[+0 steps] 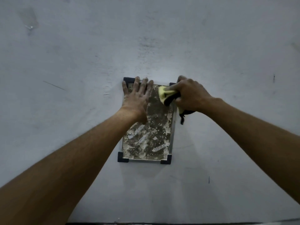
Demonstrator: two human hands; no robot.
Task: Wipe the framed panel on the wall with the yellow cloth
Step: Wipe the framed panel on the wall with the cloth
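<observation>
A small framed panel [151, 140] hangs on the pale wall, with black corner pieces, a thin metal frame and a mottled, smeared brown-and-white surface. My left hand [137, 99] lies flat on its upper left part, fingers spread and reaching over the top edge. My right hand [190, 93] is at the panel's upper right corner, closed around a bunched yellow cloth [164, 93] with dark edging. The cloth presses against the panel's top right area. A dark strip of the cloth hangs below my right wrist.
The grey-white wall [81, 62] fills the view, with scuffs and a few small dark marks. A dark strip [146, 223] runs along the bottom edge of the frame. A faint clear object [30, 26] sticks to the wall at the upper left.
</observation>
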